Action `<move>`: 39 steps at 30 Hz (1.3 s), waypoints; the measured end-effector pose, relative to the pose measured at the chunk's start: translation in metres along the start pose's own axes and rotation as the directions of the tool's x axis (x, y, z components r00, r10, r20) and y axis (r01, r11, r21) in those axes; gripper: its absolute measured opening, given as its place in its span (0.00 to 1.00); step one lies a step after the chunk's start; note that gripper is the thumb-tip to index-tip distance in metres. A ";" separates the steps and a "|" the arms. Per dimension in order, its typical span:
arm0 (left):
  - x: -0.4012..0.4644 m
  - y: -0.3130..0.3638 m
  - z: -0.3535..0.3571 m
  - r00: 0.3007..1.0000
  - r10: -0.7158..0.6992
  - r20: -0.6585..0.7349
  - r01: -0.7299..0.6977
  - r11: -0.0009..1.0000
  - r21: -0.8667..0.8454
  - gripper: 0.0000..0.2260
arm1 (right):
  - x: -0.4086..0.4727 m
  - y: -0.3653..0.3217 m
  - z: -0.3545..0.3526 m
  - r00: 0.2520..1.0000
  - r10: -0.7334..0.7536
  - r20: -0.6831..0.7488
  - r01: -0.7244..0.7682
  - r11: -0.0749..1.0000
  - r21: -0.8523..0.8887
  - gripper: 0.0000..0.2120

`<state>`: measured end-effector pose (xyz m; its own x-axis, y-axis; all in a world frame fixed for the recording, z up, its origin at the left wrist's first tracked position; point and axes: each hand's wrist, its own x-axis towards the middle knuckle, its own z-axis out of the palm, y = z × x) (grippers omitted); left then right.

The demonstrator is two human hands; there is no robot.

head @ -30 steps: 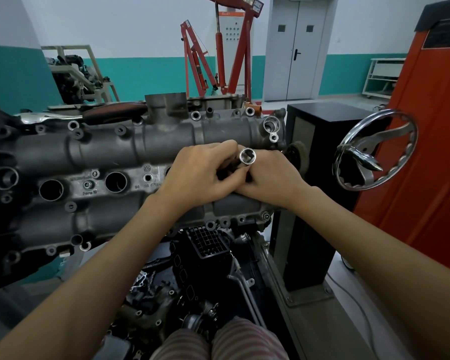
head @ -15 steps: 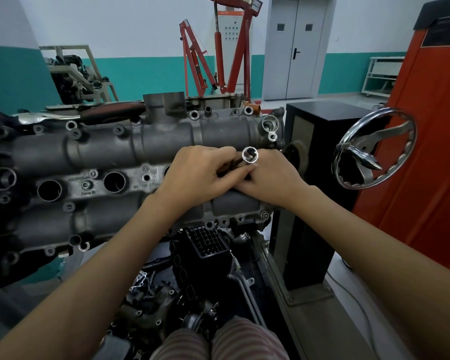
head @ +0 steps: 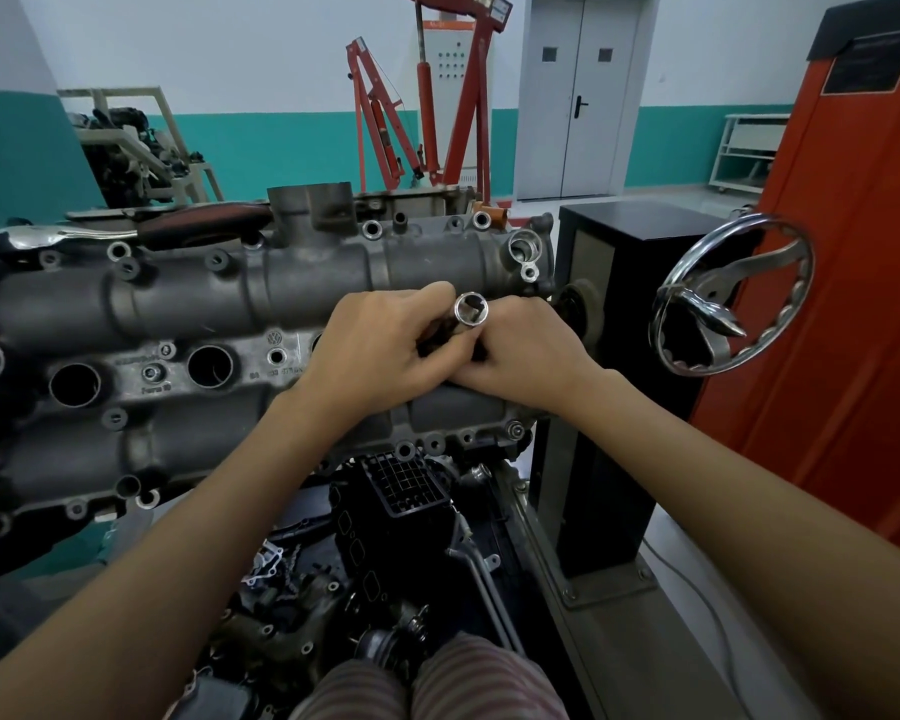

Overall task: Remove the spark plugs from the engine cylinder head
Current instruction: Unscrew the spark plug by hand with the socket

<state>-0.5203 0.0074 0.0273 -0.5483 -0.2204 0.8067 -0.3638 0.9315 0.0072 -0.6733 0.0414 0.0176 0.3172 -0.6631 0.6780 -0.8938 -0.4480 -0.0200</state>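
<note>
Both hands meet over the right end of the cylinder head (head: 188,304), the landmark here. The left hand (head: 380,350) has its fingers curled round a chrome socket (head: 472,315) that stands up from the head with its open end toward the camera. The right hand (head: 523,356) is curled against the socket's lower part from the other side. No spark plug is visible. Left of the hands, two round wells (head: 210,366) lie open in the head. A chrome handwheel (head: 733,298) stands just right of the head.

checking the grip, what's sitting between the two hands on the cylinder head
In the head view, a chrome socket stands between the left hand and right hand, open end up, fingers of both curled around its dark lower part.
</note>
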 end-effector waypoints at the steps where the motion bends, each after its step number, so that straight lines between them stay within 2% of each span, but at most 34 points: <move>1: 0.000 0.000 0.000 1.000 0.006 -0.008 -0.006 1.000 0.003 0.13 | 0.000 0.000 0.001 1.000 -0.001 -0.006 0.001 1.000 -0.008 0.20; 5: 0.000 -0.002 0.002 0.999 0.027 -0.032 -0.026 0.999 0.042 0.18 | 0.001 0.000 0.002 0.999 -0.015 -0.050 0.015 1.000 -0.006 0.19; 10: 0.000 -0.005 0.003 1.000 -0.012 -0.009 0.013 0.999 0.046 0.25 | 0.001 0.000 0.001 0.999 -0.001 -0.045 0.003 1.000 0.027 0.17; 13: 0.000 -0.004 0.002 1.000 0.000 -0.002 0.000 1.000 0.028 0.24 | 0.001 0.000 0.001 0.998 -0.022 -0.056 0.023 1.000 0.011 0.16; 17: 0.001 -0.002 0.000 1.000 -0.011 0.025 0.011 1.000 -0.011 0.19 | 0.001 0.001 0.001 1.000 -0.001 0.015 0.002 1.000 -0.023 0.22; 22: 0.002 -0.001 0.000 0.999 -0.011 0.044 0.012 1.000 -0.023 0.14 | 0.002 0.001 0.001 0.999 0.023 0.048 -0.022 1.000 -0.020 0.15; 25: 0.002 0.000 0.000 1.000 0.014 0.020 -0.013 1.000 -0.018 0.11 | 0.002 0.000 0.001 0.999 0.041 0.015 -0.041 0.999 -0.013 0.14; 28: 0.000 -0.003 0.002 1.000 0.019 -0.001 -0.019 0.999 0.026 0.16 | 0.001 0.000 0.001 0.998 0.054 0.028 -0.054 0.999 -0.001 0.10; 31: 0.000 -0.006 0.003 1.000 0.001 0.014 -0.002 0.999 0.034 0.23 | 0.000 -0.001 0.000 0.999 0.036 0.000 -0.036 0.999 -0.003 0.12; 33: 0.000 -0.006 0.002 1.000 0.003 0.022 -0.004 1.000 0.013 0.24 | 0.000 -0.001 0.000 1.000 0.028 0.004 -0.028 0.999 -0.020 0.17; 36: 0.001 -0.004 0.001 0.999 -0.015 0.038 0.016 1.000 -0.020 0.22 | 0.002 0.000 0.001 0.998 0.023 0.059 -0.020 0.999 -0.044 0.15; 39: 0.002 -0.002 0.001 0.999 -0.025 0.033 0.025 0.999 -0.023 0.18 | 0.001 -0.001 0.000 0.999 0.029 0.031 -0.029 1.000 -0.008 0.17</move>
<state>-0.5211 0.0050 0.0280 -0.5637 -0.2526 0.7864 -0.3601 0.9320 0.0412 -0.6725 0.0409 0.0183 0.3007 -0.6941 0.6540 -0.9051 -0.4238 -0.0337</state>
